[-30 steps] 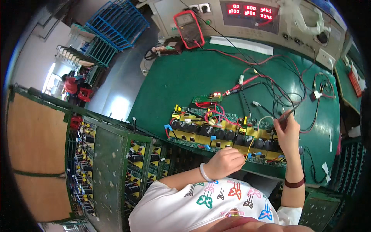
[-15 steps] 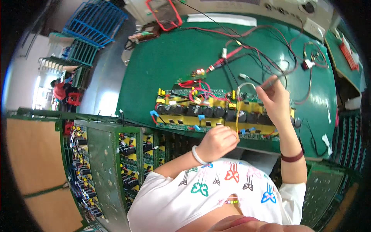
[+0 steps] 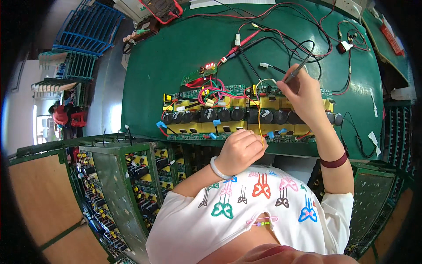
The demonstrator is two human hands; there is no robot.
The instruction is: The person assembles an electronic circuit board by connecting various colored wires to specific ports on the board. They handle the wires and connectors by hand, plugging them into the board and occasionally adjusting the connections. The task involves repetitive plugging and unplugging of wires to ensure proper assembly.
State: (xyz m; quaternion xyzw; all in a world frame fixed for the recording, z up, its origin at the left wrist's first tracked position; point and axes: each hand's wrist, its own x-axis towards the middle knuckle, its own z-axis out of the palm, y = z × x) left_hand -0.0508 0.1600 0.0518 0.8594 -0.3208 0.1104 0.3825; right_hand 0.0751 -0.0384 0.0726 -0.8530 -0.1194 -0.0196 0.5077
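Note:
A long circuit board (image 3: 228, 126) lies across the table in front of me, with yellow blocks, black round capacitors and blue-tipped leads. At its near edge my left hand (image 3: 241, 151) is closed, thumb and fingers pinching a thin yellow wire (image 3: 260, 119) that runs up over the board. Above the board's right half, my right hand (image 3: 303, 92) is closed round a slim grey pen-like tool (image 3: 298, 69) slanting up past the fingers. A white wire (image 3: 265, 80) arches from the board to the right fingertips; whether they grip it is unclear. A small green board (image 3: 200, 75) with lit red digits sits behind.
Red and black probes (image 3: 246, 42) and tangled cables lie on the green table (image 3: 149, 83). A red-framed meter (image 3: 162, 9) stands at the far left. Green racks (image 3: 112, 176) with similar boards flank the near left. Further off, a person in red (image 3: 61, 115) sits near blue racks.
The view has shifted, so the table and board appear higher and further left. Both hands keep nearly the same places over the board, the left still pinching the yellow wire.

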